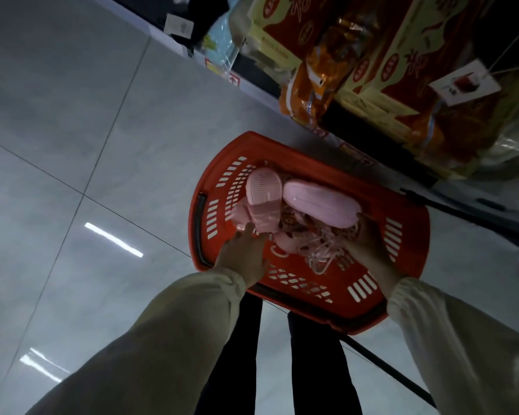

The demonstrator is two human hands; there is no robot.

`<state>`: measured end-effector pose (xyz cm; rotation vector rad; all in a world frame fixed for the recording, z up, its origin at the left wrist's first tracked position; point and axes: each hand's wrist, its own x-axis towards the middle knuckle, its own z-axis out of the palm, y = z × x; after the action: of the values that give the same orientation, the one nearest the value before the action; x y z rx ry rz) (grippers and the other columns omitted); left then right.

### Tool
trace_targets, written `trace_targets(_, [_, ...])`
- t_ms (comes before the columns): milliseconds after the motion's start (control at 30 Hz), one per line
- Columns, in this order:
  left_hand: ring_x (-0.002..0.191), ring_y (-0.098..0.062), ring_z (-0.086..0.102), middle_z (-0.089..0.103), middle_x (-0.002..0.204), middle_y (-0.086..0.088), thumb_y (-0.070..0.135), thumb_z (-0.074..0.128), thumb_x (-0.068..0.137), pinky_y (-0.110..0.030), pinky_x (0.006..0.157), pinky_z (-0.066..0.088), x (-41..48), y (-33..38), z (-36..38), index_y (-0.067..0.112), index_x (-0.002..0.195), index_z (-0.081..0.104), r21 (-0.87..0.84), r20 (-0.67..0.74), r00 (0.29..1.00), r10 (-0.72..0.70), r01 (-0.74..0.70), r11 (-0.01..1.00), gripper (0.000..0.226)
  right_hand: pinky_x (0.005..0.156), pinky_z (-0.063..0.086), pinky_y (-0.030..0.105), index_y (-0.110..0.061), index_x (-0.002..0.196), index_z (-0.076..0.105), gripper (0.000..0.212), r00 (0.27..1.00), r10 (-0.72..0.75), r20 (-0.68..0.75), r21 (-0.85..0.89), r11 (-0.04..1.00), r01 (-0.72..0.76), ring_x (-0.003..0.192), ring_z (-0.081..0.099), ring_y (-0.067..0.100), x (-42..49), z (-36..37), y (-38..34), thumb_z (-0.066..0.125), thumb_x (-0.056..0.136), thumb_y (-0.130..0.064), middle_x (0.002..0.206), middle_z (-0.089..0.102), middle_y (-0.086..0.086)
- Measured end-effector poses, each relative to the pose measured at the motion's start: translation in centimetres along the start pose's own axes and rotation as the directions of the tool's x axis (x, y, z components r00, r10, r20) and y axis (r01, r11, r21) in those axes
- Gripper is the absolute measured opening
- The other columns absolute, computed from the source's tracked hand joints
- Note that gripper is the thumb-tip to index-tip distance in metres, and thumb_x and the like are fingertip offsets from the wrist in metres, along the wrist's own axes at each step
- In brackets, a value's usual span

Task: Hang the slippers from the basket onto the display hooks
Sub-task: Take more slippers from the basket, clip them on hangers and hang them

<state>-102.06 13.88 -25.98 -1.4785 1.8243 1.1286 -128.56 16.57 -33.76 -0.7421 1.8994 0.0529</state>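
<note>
Red basket (409, 202) is sitting on the tiled floor (72, 151), beside a shelf of red boxes (384, 58). Two pink slippers (321, 205) are lying sole-up inside it, over a tangle of pale cords (322, 251). The left hand (246, 256) is reaching in, fingers straight, fingertips touching one slipper. The right hand (369, 250) is lying inside the basket by the other slipper; whether it is gripping cannot be told.

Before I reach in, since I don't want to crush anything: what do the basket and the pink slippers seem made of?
The basket looks like hard moulded plastic, red with a slight sheen, judging by its slotted walls. The pink slippers have soles that look like matte rubber or foam with ribbed tread; the uppers seem to be fabric, but they are blurred.
</note>
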Motion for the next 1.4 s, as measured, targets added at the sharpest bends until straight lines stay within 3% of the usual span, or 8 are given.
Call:
trace_targets(133, [0.126, -0.034, 0.05, 0.035, 0.151, -0.009, 0.039, 0.058, 0.095, -0.049, 0.101, 0.048, 1.3, 0.1, 0.1, 0.023, 0.146, 0.043, 0.003, 0.005, 1.0, -0.012, 0.012, 1.0, 0.056, 0.116, 0.035, 0.042, -0.011, 0.151, 0.033, 0.102, 0.999, 0.008, -0.034, 0.082, 0.997, -0.005, 0.139, 0.042, 0.025, 2.9, 0.8, 1.3, 0.083, 0.065, -0.036, 0.153, 0.041, 0.012])
trace_targets(300, [0.13, -0.032, 0.047, 0.035, 0.151, -0.008, 0.039, 0.06, 0.095, -0.046, 0.106, 0.043, 2.7, 0.3, 1.3, 0.021, 0.145, 0.044, -0.151, 0.02, 0.995, -0.095, 0.097, 0.984, 0.056, 0.087, 0.024, 0.005, 0.001, 0.152, 0.026, 0.084, 0.99, 0.14, 0.011, 0.108, 0.984, -0.14, 0.14, 0.036, 0.022, 5.5, 1.2, 1.1, 0.075, 0.083, -0.003, 0.156, 0.031, 0.012])
trace_targets(500, [0.127, -0.03, 0.05, 0.043, 0.142, -0.008, 0.038, 0.059, 0.095, -0.041, 0.103, 0.045, 3.4, 1.1, 1.8, 0.021, 0.143, 0.046, -0.201, -0.012, 0.998, -0.064, 0.06, 0.978, 0.053, 0.11, 0.037, 0.039, 0.006, 0.145, 0.036, 0.074, 0.989, 0.147, -0.023, 0.147, 0.979, -0.142, 0.135, 0.045, 0.034, 7.5, 1.4, -0.1, 0.075, 0.082, 0.001, 0.143, 0.047, 0.022])
trace_targets(767, [0.131, -0.03, 0.046, 0.042, 0.145, -0.008, 0.04, 0.059, 0.095, -0.043, 0.107, 0.043, 1.7, 1.7, 1.5, 0.018, 0.143, 0.046, -0.194, -0.001, 0.998, -0.059, 0.057, 0.979, 0.054, 0.101, 0.041, 0.038, 0.0, 0.111, 0.066, 0.028, 0.989, -0.114, 0.091, -0.237, 0.962, 0.133, 0.123, 0.053, 0.035, 3.1, 4.6, -0.7, 0.066, 0.09, -0.017, 0.128, 0.059, 0.021])
trace_targets(933, [0.129, -0.028, 0.048, 0.041, 0.144, -0.007, 0.041, 0.058, 0.095, -0.042, 0.106, 0.044, 1.7, 2.1, 1.1, 0.02, 0.144, 0.045, -0.194, -0.026, 0.998, -0.054, 0.047, 0.98, 0.055, 0.096, 0.035, 0.027, -0.008, 0.149, 0.032, 0.067, 0.978, -0.005, 0.209, -0.089, 0.996, 0.024, 0.135, 0.041, 0.032, 3.0, 6.1, -2.0, 0.066, 0.093, -0.018, 0.149, 0.039, 0.015])
trace_targets(1167, [0.131, -0.025, 0.048, 0.04, 0.149, -0.001, 0.035, 0.064, 0.091, -0.039, 0.108, 0.043, 1.2, 1.6, 2.7, 0.024, 0.144, 0.044, -0.223, -0.073, 0.997, -0.027, 0.01, 0.975, 0.058, 0.094, 0.025, 0.001, -0.008, 0.152, 0.027, 0.088, 0.969, -0.244, 0.038, 0.011, 0.97, 0.244, 0.137, 0.038, 0.018, 2.3, 8.4, -2.7, 0.076, 0.079, -0.005, 0.151, 0.034, 0.007])
trace_targets(1267, [0.133, -0.023, 0.047, 0.035, 0.153, 0.002, 0.037, 0.063, 0.091, -0.039, 0.11, 0.042, 0.2, 1.9, 3.1, 0.025, 0.147, 0.039, -0.197, -0.07, 0.998, -0.009, -0.005, 0.98, 0.062, 0.116, 0.021, 0.025, -0.008, 0.154, 0.024, 0.095, 0.963, -0.269, -0.006, -0.012, 0.963, 0.268, 0.146, 0.027, 0.027, 3.2, 8.6, -3.4, 0.079, 0.076, -0.007, 0.159, 0.025, 0.014])
trace_targets(1400, [0.134, -0.021, 0.047, 0.034, 0.154, 0.006, 0.038, 0.062, 0.093, -0.038, 0.112, 0.041, -0.5, 1.4, 2.3, 0.03, 0.149, 0.034, -0.165, -0.092, 0.996, 0.009, -0.025, 0.986, 0.064, 0.116, 0.017, 0.026, -0.006, 0.153, 0.026, 0.093, 0.967, -0.234, 0.098, 0.012, 0.972, 0.234, 0.144, 0.029, 0.025, 4.4, 8.7, -4.3, 0.077, 0.075, -0.005, 0.154, 0.034, 0.008])
